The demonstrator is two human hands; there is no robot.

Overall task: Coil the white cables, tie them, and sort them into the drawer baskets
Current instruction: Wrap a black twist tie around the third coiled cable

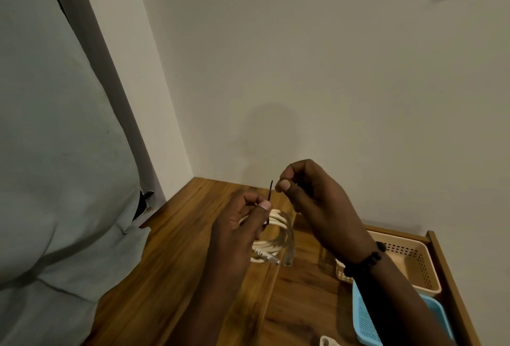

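A coiled white cable (pixel 278 238) hangs above the wooden table top (pixel 176 276), held up by my left hand (pixel 240 229). A thin dark tie (pixel 270 189) sticks up from between that hand's thumb and fingers, beside the coil. My right hand (pixel 311 202) hovers just right of the tie's tip with thumb and fingers pinched together; whether it touches the tie is unclear. The cable's plug ends (pixel 276 258) dangle under the coil. A beige basket (pixel 408 260) and a blue basket (pixel 367 318) sit in the open drawer at the lower right.
A pale wall stands behind the table and a light cloth surface (pixel 55 180) fills the left side. A small white object (pixel 329 341) shows at the bottom edge. The drawer's wooden rim (pixel 447 276) runs along the right.
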